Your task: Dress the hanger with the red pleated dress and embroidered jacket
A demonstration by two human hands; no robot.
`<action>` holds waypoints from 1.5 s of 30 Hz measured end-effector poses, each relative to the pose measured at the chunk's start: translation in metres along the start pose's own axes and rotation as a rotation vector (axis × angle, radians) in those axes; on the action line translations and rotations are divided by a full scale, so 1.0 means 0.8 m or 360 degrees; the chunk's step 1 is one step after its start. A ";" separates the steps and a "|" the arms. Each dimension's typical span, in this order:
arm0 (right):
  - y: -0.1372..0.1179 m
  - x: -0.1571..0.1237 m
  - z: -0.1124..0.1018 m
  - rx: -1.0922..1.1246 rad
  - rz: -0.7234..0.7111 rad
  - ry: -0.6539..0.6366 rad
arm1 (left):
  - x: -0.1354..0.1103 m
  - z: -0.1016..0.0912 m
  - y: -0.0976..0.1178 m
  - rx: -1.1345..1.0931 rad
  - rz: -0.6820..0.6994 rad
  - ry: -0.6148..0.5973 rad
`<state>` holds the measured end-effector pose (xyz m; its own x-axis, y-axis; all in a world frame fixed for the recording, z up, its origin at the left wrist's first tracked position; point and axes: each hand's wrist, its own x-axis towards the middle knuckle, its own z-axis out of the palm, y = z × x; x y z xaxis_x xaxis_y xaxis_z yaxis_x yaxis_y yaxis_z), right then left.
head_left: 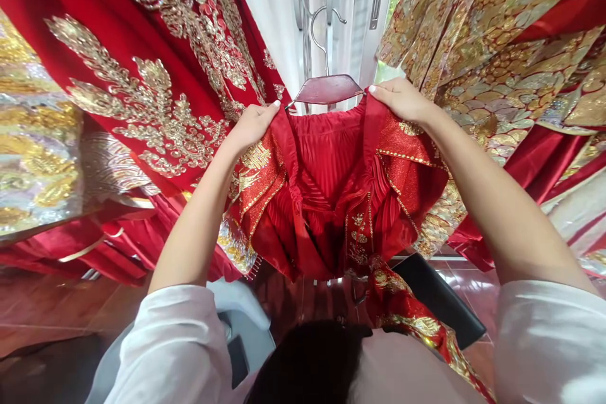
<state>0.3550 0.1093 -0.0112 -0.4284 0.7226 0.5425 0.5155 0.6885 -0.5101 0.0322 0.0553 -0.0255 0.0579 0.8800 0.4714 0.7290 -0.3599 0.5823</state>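
Observation:
A red pleated skirt with gold-trimmed panels hangs in front of me from a hanger with a dark red body and a metal hook. My left hand pinches the left end of its waistband beside the hanger clip. At the other end, my right hand grips the waistband, thumb on top. Both arms reach forward, so the waistband is spread between them. The fingers behind the cloth are hidden.
Red garments with gold sequins hang at the left, gold-patterned ones at the right. Metal hooks are behind the hanger. Below are a grey plastic chair, a black flat object and a red-and-gold cloth.

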 end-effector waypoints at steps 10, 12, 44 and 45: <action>0.016 0.005 0.019 0.0041 0.0087 -0.0001 | 0.028 0.003 0.002 0.0481 0.0360 0.0135; 0.015 0.003 0.019 -0.0146 -0.0077 0.0134 | 0.016 0.006 0.007 0.0461 0.0488 0.0174; 0.013 -0.283 0.392 -0.0279 0.0960 0.0246 | -0.278 0.354 -0.101 -0.0095 -0.0712 0.0009; 0.017 -0.285 0.388 -0.0259 0.0952 0.0272 | -0.262 0.356 -0.101 -0.0053 -0.0739 -0.0017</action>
<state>0.2292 -0.0271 -0.3488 0.0857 0.9497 0.3011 0.7403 0.1415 -0.6572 0.1556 -0.0119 -0.3603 -0.2620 0.9535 0.1491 0.6570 0.0630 0.7512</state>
